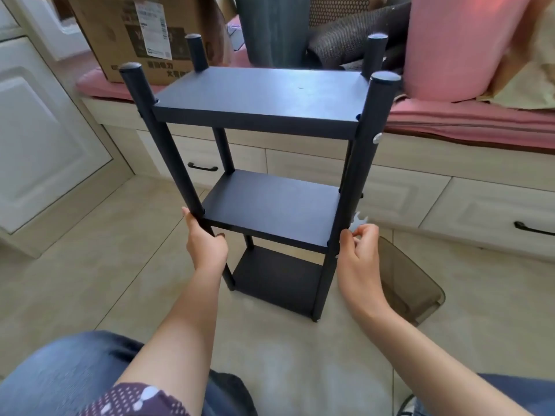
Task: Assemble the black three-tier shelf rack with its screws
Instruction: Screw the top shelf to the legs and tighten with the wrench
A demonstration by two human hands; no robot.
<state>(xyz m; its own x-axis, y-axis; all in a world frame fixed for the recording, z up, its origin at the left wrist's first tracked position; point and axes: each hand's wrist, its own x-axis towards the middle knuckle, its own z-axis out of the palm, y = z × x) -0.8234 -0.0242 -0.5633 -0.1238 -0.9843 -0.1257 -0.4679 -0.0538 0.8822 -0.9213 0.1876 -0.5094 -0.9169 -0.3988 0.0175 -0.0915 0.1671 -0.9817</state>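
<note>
Head cam: left hand (206,247) grips rack (264,205) front-left post, right hand (359,250) fingers pinch wrench (359,220) beside front-right post.

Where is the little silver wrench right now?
In the head view, the wrench is in the right hand, beside the rack's front right post, level with the middle shelf.

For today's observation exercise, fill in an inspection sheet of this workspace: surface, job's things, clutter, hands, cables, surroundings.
Surface: beige tiled floor.
Job's things: black rack stands upright, three shelves fitted; silver screw in the near right post; small flat wrench.
Clutter: brown translucent tray beside the rack.
Hands: left hand grips the near left post; right hand pinches the wrench at the near right post.
Cables: nothing seen.
Surroundings: cardboard box on a pink cushion, pale drawers below.
</note>
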